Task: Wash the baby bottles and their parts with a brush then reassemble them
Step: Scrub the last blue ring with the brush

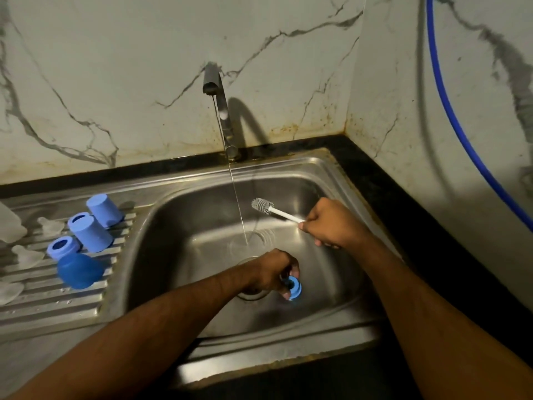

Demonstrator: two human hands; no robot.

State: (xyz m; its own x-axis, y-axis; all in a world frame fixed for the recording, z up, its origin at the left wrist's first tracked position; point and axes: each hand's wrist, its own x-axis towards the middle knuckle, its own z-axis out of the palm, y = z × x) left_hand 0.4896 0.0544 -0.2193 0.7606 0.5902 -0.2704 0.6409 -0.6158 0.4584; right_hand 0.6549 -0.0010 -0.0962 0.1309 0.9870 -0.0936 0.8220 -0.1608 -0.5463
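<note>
Well to the left of both hands, on the ribbed drainboard (57, 301) of the steel sink (326, 171), lie the parts not in hand: translucent teats (27, 256) at the far edge, then light-blue caps (90, 233) standing mouth down, a screw ring (63, 247) and a darker blue dome cap (80, 271) just beside it. Nearer the middle, over the drain, the left hand (274, 271) has its fingers (288, 293) curled round a blue bottle collar (294, 287), held low in the basin and turned so its opening faces right. Just beyond that hand a thin stream of water (235, 197) falls from the tap (220, 111). To the right of the stream, the right hand (334, 223) grips the white handle of a small brush (264, 205), fingers closed tight about the stem, the grey bristle head pointing left and well apart from the collar. The collar looks like light, stiff plastic, and wet it is likely slippery; a hold on the outer rim, leaving the threaded inside open, should suit the brush best. The teats seem soft and pliable, so they probably want a gentle pinch at the base flange. The brush stem looks thin and may flex if pressed hard.
</note>
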